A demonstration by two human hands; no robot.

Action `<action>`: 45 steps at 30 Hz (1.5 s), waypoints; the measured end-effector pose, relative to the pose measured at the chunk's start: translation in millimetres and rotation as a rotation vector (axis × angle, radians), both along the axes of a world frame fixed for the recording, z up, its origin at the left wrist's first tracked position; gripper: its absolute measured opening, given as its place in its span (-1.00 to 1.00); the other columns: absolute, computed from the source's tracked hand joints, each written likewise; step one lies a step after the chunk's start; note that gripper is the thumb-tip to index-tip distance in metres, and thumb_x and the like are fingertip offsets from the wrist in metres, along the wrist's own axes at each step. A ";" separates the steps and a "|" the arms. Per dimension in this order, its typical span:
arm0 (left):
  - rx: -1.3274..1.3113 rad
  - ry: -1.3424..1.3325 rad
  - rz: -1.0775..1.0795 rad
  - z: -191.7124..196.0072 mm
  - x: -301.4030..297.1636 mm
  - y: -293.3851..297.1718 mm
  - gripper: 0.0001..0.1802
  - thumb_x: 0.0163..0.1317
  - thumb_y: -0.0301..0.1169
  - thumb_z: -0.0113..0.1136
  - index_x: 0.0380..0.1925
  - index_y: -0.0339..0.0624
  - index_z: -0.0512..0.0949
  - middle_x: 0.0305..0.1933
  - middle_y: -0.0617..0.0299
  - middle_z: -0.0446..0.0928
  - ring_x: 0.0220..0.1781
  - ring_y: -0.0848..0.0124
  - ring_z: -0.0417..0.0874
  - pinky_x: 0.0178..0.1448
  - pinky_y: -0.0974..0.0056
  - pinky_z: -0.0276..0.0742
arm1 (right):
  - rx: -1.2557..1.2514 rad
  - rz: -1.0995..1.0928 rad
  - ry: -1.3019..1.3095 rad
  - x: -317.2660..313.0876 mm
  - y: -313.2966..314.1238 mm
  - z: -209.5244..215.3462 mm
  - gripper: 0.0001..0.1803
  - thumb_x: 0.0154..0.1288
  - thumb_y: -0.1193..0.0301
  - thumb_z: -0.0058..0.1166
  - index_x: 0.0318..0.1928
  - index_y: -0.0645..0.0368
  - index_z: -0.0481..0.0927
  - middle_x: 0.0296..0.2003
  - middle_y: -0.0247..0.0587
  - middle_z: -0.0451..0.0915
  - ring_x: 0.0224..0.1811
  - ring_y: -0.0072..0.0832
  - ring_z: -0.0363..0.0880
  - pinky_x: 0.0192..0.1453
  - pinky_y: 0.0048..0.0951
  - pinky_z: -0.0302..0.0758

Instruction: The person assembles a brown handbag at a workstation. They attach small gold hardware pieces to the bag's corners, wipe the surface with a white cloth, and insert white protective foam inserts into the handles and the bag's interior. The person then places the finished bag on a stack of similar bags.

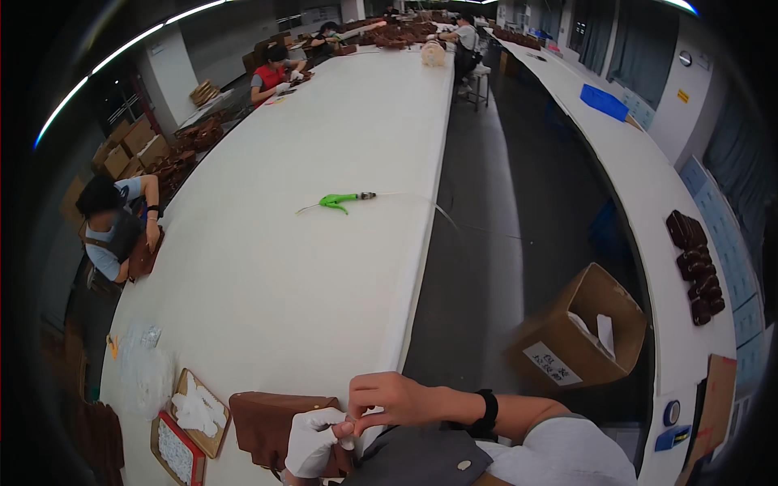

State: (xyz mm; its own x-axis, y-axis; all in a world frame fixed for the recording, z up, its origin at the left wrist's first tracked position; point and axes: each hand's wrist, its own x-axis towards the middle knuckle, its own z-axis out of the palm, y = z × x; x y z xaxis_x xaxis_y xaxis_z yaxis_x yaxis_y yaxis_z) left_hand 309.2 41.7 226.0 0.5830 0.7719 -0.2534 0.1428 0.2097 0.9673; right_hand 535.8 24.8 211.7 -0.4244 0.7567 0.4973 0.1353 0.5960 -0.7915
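Note:
My left hand (309, 444) wears a white glove with a bare fingertip showing, and its fingers are curled in. Pressed against it is my bare right hand (391, 398), thumb and forefinger pinched together at the left fingertips. Whatever lies in that pinch is too small to make out. Beside and partly behind the gloved hand rests a brown leather bag (271, 417) on the near edge of the white table (324, 275). Part of the bag is hidden by the glove.
Left of the bag are a cardboard tray with white pieces (198, 413), a red-rimmed box (180, 454) and clear plastic bags (146, 364). A green air gun (336, 200) lies mid-table. On the right stands an open carton (559, 340). Several people work along the table.

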 end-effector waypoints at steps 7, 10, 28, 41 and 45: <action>-0.122 -0.242 0.101 -16.5 17.8 -9.9 -0.55 0.15 -0.11 0.47 -0.41 -0.36 0.62 -0.55 0.19 0.56 -0.54 0.43 0.54 -0.40 0.38 0.43 | 0.083 0.025 0.298 -0.9 -5.8 -15.1 -0.83 0.26 0.33 0.32 -0.28 0.15 0.64 -0.33 -0.30 0.53 -0.33 -0.39 0.58 -0.29 -0.37 0.49; -0.218 -0.417 0.018 -33.0 10.6 -0.8 -0.66 0.27 -0.25 0.37 -0.15 -0.27 0.54 -0.29 0.21 0.59 -0.37 0.46 0.58 -0.34 0.40 0.49 | 0.180 -0.021 0.324 4.5 -8.6 -15.2 -0.89 0.28 0.41 0.29 -0.21 0.13 0.69 -0.29 -0.29 0.57 -0.29 -0.38 0.61 -0.27 -0.37 0.52; 0.081 0.062 0.111 -4.8 24.3 24.7 -0.50 0.27 -0.25 0.40 -0.01 -0.50 0.55 -0.29 0.11 0.66 -0.35 0.45 0.61 -0.15 0.39 0.53 | -0.238 -1.123 0.714 186.5 -26.4 -106.4 -0.96 0.43 0.52 0.12 -0.19 0.23 0.58 -0.37 -0.35 0.60 -0.38 -0.60 0.60 -0.22 -0.54 0.56; 0.109 0.209 0.751 -49.4 -115.2 10.1 -0.54 0.29 -0.28 0.34 0.16 -0.14 0.55 -0.03 0.03 0.63 -0.06 0.25 0.65 -0.03 0.17 0.65 | -0.635 -2.271 0.545 500.5 -246.5 -201.0 -0.93 0.18 0.61 0.28 -0.29 0.27 0.71 -0.45 -0.17 0.70 -0.39 -0.45 0.71 -0.34 -0.44 0.68; 0.099 0.149 0.846 -54.6 -123.6 -0.8 -0.60 0.39 -0.39 0.26 0.13 -0.38 0.46 -0.22 0.28 0.52 -0.30 0.58 0.48 -0.24 0.50 0.43 | -0.651 -2.343 -0.867 527.7 -255.8 -225.7 -0.58 0.31 0.13 0.16 -0.35 0.31 0.71 -0.31 0.18 0.70 -0.23 0.14 0.70 -0.06 -0.01 0.63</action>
State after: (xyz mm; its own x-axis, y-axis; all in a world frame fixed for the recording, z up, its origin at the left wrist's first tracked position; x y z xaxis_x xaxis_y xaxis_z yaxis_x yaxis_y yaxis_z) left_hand 185.6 40.9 171.4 -0.2315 0.9541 -0.1902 0.1037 0.2186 0.9703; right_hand 1063.6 -231.0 -14.0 0.9142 0.0010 0.4052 0.0882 -0.9765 -0.1966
